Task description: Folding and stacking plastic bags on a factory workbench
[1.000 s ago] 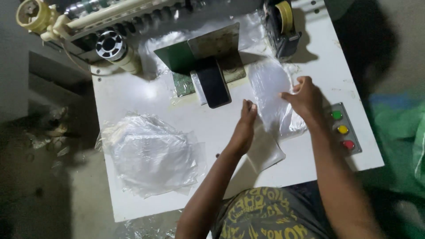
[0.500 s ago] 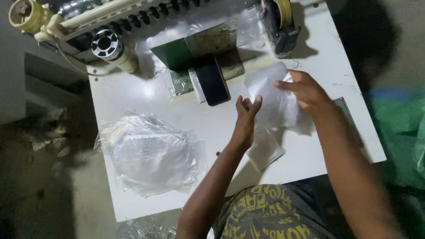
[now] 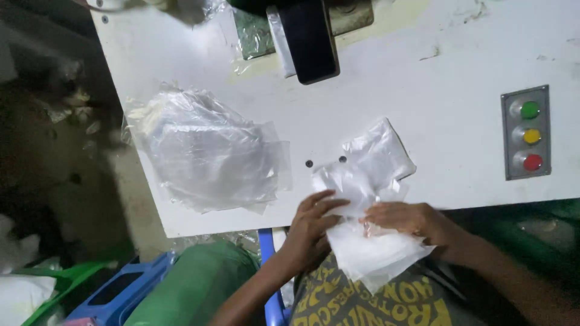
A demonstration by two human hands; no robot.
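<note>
A white worktop (image 3: 423,90) fills most of my view, with a dim, cluttered floor to its left and a blue plastic crate (image 3: 118,290) and a green bundle (image 3: 193,284) below its near edge. At that near edge I hold a stack of small clear plastic bags (image 3: 368,241), which lies partly on the worktop and partly hangs over my lap. My left hand (image 3: 311,226) rests on the left side of the stack, its fingers (image 3: 329,202) stretched across the top bag. My right hand (image 3: 405,218) presses on the stack from the right, fingers (image 3: 374,217) curled narrow and pinching the plastic. Another clear bag (image 3: 380,148) lies flat on the worktop just beyond the stack, touching it. Well apart to the left sits a loose heap of crumpled clear plastic (image 3: 208,151). A black block of a machine (image 3: 308,36) stands at the far edge, and at the right is a grey panel with green, yellow and red buttons (image 3: 527,133).
</note>
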